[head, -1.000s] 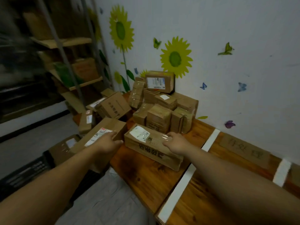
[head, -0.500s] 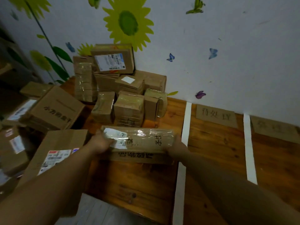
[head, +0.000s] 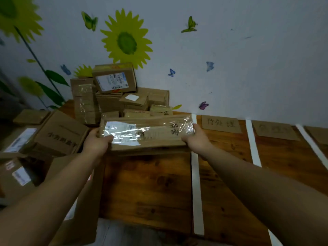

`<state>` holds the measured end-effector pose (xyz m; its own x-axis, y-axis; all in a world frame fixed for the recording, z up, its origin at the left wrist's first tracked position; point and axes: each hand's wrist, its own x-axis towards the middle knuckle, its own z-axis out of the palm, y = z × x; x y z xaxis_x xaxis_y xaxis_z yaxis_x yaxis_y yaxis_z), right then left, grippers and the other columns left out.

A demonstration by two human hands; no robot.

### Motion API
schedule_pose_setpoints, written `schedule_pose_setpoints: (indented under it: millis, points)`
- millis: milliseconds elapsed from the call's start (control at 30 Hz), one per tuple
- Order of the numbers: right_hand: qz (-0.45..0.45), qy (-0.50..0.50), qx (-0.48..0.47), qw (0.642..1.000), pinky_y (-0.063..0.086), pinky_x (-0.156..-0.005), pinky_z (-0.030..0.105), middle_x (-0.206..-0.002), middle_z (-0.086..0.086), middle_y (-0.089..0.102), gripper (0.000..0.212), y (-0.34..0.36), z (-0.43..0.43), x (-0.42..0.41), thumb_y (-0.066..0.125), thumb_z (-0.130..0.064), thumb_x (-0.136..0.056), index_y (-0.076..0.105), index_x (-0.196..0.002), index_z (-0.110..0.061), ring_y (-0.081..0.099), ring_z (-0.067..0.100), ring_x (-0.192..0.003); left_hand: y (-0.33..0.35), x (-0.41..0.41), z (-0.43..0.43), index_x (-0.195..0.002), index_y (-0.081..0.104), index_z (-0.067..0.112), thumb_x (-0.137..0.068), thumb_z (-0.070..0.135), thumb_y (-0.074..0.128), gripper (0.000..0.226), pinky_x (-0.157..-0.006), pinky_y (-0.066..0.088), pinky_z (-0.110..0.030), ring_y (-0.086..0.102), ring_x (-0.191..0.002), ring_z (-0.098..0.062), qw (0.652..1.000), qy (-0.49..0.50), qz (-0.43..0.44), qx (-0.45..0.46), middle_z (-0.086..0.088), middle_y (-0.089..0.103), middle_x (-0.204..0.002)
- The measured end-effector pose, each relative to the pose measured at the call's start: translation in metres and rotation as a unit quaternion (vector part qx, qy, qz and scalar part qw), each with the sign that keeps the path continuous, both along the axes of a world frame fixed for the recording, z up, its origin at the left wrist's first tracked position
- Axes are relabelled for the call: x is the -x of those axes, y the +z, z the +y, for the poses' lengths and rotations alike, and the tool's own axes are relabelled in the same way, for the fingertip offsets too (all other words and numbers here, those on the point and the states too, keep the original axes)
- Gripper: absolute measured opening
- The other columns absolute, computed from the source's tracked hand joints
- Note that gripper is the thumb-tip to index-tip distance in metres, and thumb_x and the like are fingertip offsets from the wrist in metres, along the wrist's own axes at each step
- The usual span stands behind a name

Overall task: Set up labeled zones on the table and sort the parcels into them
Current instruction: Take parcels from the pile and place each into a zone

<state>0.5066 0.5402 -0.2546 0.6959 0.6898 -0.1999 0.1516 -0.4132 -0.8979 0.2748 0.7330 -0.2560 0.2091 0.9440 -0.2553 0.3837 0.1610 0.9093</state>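
Parcel [head: 145, 133] gripped at its ends by left hand [head: 96, 144] and right hand [head: 197, 139] above table [head: 147, 189].

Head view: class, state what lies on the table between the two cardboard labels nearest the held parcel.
A white tape strip lies between the handwritten label and the blurred label, seen in the head view.

Dim indoor light, glare on the parcel's tape [head: 147, 128], soft blur, wide-angle bending at edges
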Motion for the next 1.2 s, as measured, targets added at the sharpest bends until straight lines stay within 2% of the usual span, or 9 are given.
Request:
schedule_pose_setpoints:
  millis: [67,233,433,500,633,733,933,1067,1200]
  points:
    - [-0.021,-0.043,-0.048,0.998,0.055,-0.086,0.038,-0.095,-0.009,0.058,0.038,0.026,-0.010,0.009,0.063,-0.004,-0.087,0.050,-0.113,-0.028,0.060,0.018,-0.098,0.017,0.003,-0.002,-0.131,0.046,0.020,-0.084,0.013,0.066,0.052,-0.094,0.048,-0.051,0.061,-0.103,-0.032,0.999,-0.026,-0.033,-0.026,-0.009,0.061,-0.121]
    - [-0.080,-0.135,-0.138,0.978,0.050,-0.079,0.023,-0.091,-0.017,0.049,0.050,0.081,-0.054,0.027,0.060,-0.003,-0.089,0.043,-0.132,-0.021,0.052,0.004,-0.087,0.066,-0.003,-0.035,-0.135,0.041,0.017,-0.085,0.013,0.063,0.054,-0.095,0.047,-0.042,0.056,-0.102,-0.024,0.986,-0.091,-0.090,-0.103,-0.003,0.056,-0.114]
    - [-0.139,-0.215,-0.153,0.954,0.052,-0.095,0.039,-0.116,-0.005,0.056,0.062,0.110,-0.136,0.024,0.062,-0.003,-0.088,0.035,-0.138,-0.026,0.056,0.018,-0.110,0.102,-0.034,-0.098,-0.139,0.035,0.015,-0.087,0.016,0.064,0.060,-0.091,0.040,-0.033,0.049,-0.105,-0.021,0.966,-0.135,-0.135,-0.173,-0.008,0.051,-0.127]
    - [-0.153,-0.240,-0.163,0.945,0.048,-0.099,0.036,-0.118,-0.004,0.055,0.062,0.117,-0.172,0.018,0.061,-0.003,-0.089,0.033,-0.140,-0.024,0.054,0.016,-0.111,0.111,-0.053,-0.125,-0.140,0.034,0.015,-0.087,0.016,0.063,0.060,-0.090,0.037,-0.030,0.048,-0.107,-0.019,0.960,-0.159,-0.143,-0.179,-0.005,0.049,-0.126]
    - [-0.161,-0.293,-0.133,0.933,0.040,-0.092,0.026,-0.115,-0.004,0.050,0.061,0.120,-0.268,0.000,0.058,-0.005,-0.091,0.029,-0.143,-0.020,0.050,0.014,-0.108,0.122,-0.104,-0.199,-0.134,0.040,0.015,-0.083,0.010,0.062,0.056,-0.078,0.046,-0.036,0.055,-0.091,-0.022,0.945,-0.237,-0.165,-0.156,-0.007,0.056,-0.117]
    - [-0.150,-0.353,-0.089,0.919,0.044,-0.098,0.032,-0.119,0.002,0.055,0.057,0.112,-0.360,-0.020,0.058,-0.005,-0.089,0.035,-0.139,-0.018,0.053,0.022,-0.112,0.117,-0.151,-0.278,-0.134,0.042,0.017,-0.082,0.006,0.060,0.056,-0.069,0.049,-0.035,0.057,-0.079,-0.022,0.930,-0.315,-0.151,-0.114,-0.007,0.059,-0.103]
    - [-0.129,-0.464,-0.005,0.877,0.045,-0.095,0.035,-0.132,0.008,0.053,0.062,0.094,-0.570,-0.052,0.062,-0.012,-0.084,0.041,-0.140,-0.028,0.052,0.029,-0.119,0.090,-0.239,-0.470,-0.141,0.038,0.018,-0.087,0.004,0.058,0.059,-0.066,0.050,-0.028,0.058,-0.099,-0.026,0.890,-0.437,-0.124,-0.036,-0.008,0.053,-0.123]
    - [-0.150,-0.483,-0.006,0.862,0.044,-0.101,0.039,-0.134,0.003,0.053,0.062,0.091,-0.678,-0.063,0.060,-0.013,-0.087,0.037,-0.142,-0.028,0.050,0.024,-0.123,0.082,-0.290,-0.580,-0.143,0.036,0.019,-0.086,0.006,0.061,0.064,-0.094,0.049,-0.043,0.056,-0.112,-0.029,0.878,-0.463,-0.118,-0.014,-0.011,0.049,-0.138]
    - [-0.153,-0.512,-0.006,0.845,0.040,-0.103,0.040,-0.136,0.002,0.049,0.064,0.098,-0.750,-0.086,0.060,-0.017,-0.089,0.031,-0.145,-0.030,0.046,0.025,-0.125,0.083,-0.330,-0.654,-0.146,0.030,0.021,-0.089,0.011,0.060,0.064,-0.092,0.051,-0.042,0.057,-0.112,-0.030,0.859,-0.503,-0.096,0.003,-0.014,0.045,-0.141]
